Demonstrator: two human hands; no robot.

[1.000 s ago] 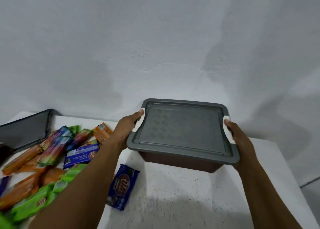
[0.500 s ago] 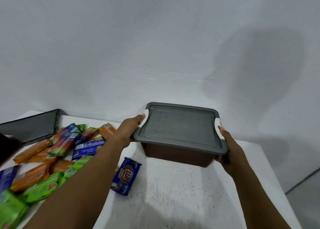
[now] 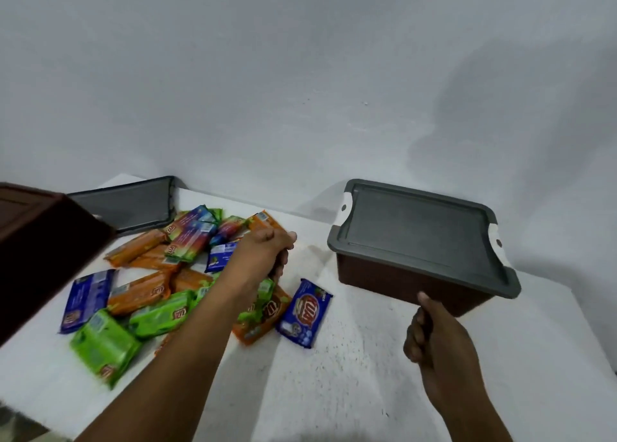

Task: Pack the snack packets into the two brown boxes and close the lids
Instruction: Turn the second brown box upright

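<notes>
A brown box with a closed grey lid rests on the white table at the back right. My right hand hovers just in front of it, fingers curled, holding nothing. My left hand is loosely closed above the heap of snack packets, orange, green, blue and multicoloured; I cannot tell if it touches one. A lone blue packet lies between the heap and the box. The second brown box shows at the left edge, its grey lid lying separately behind the heap.
A white wall rises right behind the table. The table's left and right edges are in view, with the floor visible at the far right.
Both hands have let go of the lidded box, which now stands on the table at the right. My left hand swung left over the packets; my right hand drew back.
</notes>
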